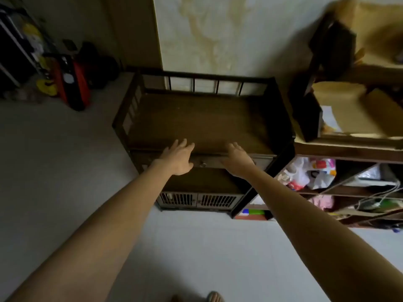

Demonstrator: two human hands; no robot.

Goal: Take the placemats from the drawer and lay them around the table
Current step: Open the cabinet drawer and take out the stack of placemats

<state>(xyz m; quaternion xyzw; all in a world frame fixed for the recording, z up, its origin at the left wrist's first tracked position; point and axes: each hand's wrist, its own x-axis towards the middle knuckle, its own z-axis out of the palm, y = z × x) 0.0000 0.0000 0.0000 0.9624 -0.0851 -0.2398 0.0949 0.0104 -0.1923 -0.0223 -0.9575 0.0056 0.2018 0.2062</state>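
Both arms were stretched toward a dark wooden cabinet (202, 118) with a railed top, standing against the wall. Left hand (177, 156) lay at the cabinet's front edge, fingers spread, grip open, nothing held. Right hand (237, 159) sat at the same edge to the other side, fingers likewise loose and empty. Between the two hands ran the drawer (209, 162) front, a narrow band under the top with a small round knob (203, 164) near its middle. It looked shut or barely out; the dim light made this hard to settle.

Step in hand, as judged: opening the drawer. To do it well, one hand should go to the knob, or both take the front evenly, and pull straight out so it does not rack or jam. The light cabinet may want steadying with the free hand.

Placemats: none visible. Presumably inside the drawer, so colour, material and count could not be recorded. No dining table in view. A cluttered shelf unit (349, 186) stood just to the right.
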